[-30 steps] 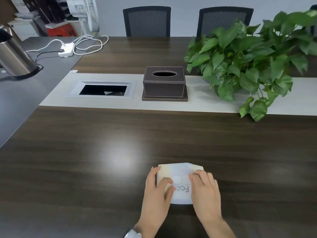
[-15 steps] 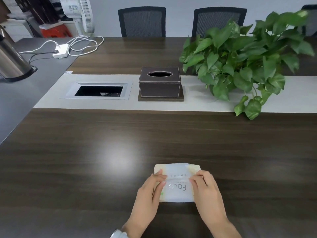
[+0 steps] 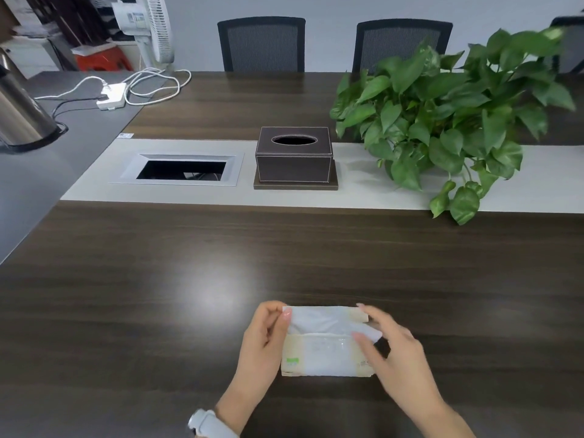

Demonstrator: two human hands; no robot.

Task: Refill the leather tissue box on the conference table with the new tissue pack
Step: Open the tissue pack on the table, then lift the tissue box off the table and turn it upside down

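The new tissue pack (image 3: 325,346), white plastic with beige ends, is tipped up on its long edge on the dark wood table near me. My left hand (image 3: 262,343) grips its left end, thumb on the upper corner. My right hand (image 3: 392,349) holds its right end, fingers over the top edge. The dark brown leather tissue box (image 3: 294,159) stands on its base plate on the pale centre strip, straight ahead and well beyond my hands. Its oval slot is dark and no tissue shows.
A leafy green plant (image 3: 448,121) stands right of the box. An open cable hatch (image 3: 181,169) lies left of it. A steel kettle (image 3: 19,115) and a white power strip (image 3: 111,96) with cables sit far left. Two mesh chairs (image 3: 262,44) face me across the table.
The pack has been turned up from lying flat with its printed face showing to standing on its long edge. Both hands shifted from on top to its two ends.
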